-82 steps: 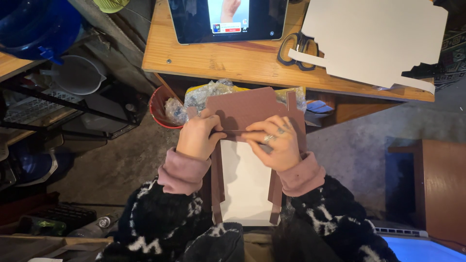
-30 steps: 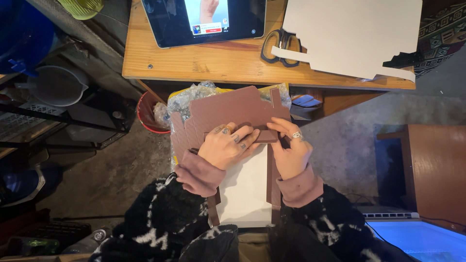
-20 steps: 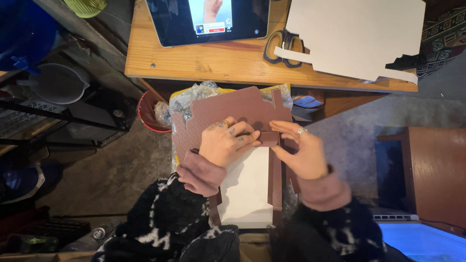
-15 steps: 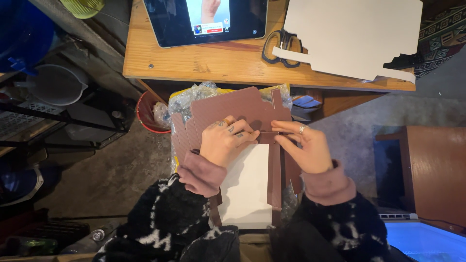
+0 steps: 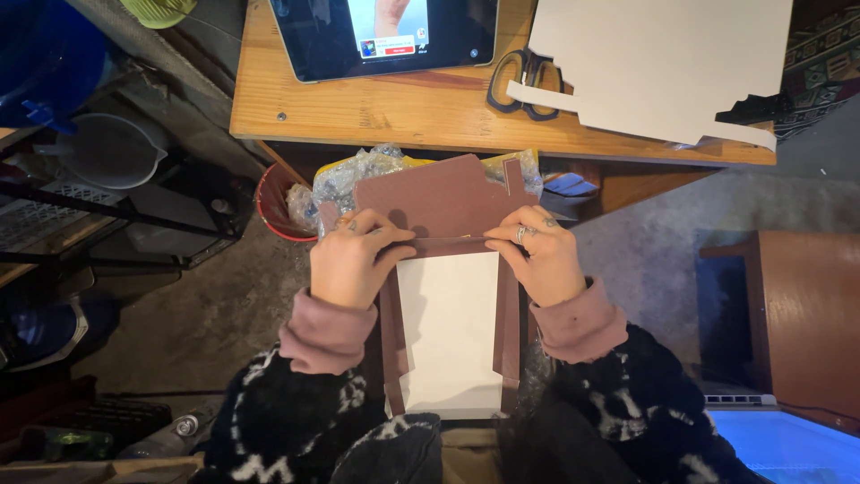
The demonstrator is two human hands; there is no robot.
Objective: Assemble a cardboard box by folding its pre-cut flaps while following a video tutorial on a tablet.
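Head view: left hand [image 5: 354, 264] and right hand [image 5: 537, 260] both pinching the brown card [image 5: 439, 202] along its fold, fingers clamped at centre, likely to crease the flap over the white panel [image 5: 448, 336]. Table [image 5: 358, 112] at twelve o'clock, scissors [image 5: 524, 72] beside the white board [image 5: 663, 63]. Card's lower edge cut off by lap; bag under it hard to make out

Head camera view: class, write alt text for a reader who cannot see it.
Both hands, left hand and right hand, press a fold in a brown card cut-out with a white inner face, held over the lap. Beyond lie a wooden table with a tablet, scissors and white card.
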